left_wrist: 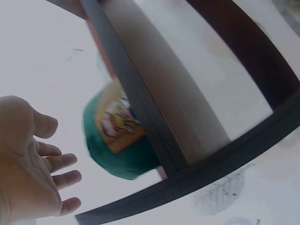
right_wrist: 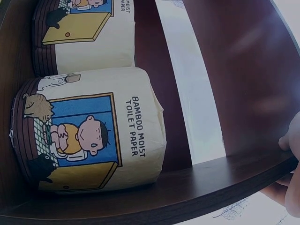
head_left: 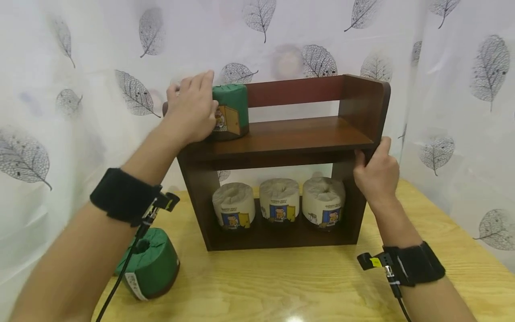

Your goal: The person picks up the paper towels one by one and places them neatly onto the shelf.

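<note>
Green-wrapped roll [head_left: 237, 109] standing at the left end of the upper tier of a brown wooden rack [head_left: 297, 134], just beside the left grip [head_left: 191, 107], whose fingers are loosely extended and hold nothing. The right grip [head_left: 378, 172] is curled round the rack's right side. The lower compartment contains three cream rolls [head_left: 279, 199] in a row, the rightmost lettered "Bamboo Moist Toilet Paper". A second green roll [head_left: 158, 264] rests on the counter [head_left: 257, 286], front-left of the rack. Behind: a leaf-patterned sheet [head_left: 201, 40].
</note>
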`<state>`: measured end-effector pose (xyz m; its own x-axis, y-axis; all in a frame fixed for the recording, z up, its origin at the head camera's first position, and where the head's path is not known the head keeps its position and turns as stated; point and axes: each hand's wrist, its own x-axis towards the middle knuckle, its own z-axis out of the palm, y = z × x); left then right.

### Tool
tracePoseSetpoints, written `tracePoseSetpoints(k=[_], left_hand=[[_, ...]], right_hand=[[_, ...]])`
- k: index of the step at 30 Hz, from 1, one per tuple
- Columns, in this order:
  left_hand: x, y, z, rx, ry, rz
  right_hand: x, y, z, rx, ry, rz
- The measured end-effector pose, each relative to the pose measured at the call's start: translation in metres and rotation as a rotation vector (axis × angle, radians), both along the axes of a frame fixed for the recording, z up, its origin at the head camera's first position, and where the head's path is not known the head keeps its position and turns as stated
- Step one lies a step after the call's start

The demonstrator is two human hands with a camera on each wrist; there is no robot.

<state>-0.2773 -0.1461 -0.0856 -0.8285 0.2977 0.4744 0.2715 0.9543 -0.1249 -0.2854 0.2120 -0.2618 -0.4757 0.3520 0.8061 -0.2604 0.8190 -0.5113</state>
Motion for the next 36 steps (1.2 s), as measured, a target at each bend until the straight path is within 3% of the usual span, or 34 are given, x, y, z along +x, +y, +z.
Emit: tracePoseSetpoints(k=[8, 14, 21, 26, 29, 36], left_hand=[[0.043, -0.013, -0.024, 0.134, 0.174, -0.143], [0.073, -0.025, -0.052, 0.236, 0.306, -0.253], [0.096, -0.040, -0.085, 0.293, 0.360, -0.357], [0.107, -0.054, -0.110, 0.332, 0.369, -0.344], [0.112, -0.059, -0.124, 0.307, 0.371, -0.318], [0.112, -0.068, -0.133, 0.220, 0.291, -0.238]], right_hand=[[-0.003, 0.002, -0.001, 0.017, 0.034, -0.003], [-0.002, 0.001, 0.003, 0.012, 0.025, -0.005], [0.000, 0.000, 0.006, 0.003, 0.000, -0.007], [0.000, -0.001, 0.006, 0.005, -0.019, -0.005], [0.000, -0.002, 0.005, 0.005, -0.029, -0.004], [0.000, -0.002, 0.005, -0.016, -0.030, -0.003]])
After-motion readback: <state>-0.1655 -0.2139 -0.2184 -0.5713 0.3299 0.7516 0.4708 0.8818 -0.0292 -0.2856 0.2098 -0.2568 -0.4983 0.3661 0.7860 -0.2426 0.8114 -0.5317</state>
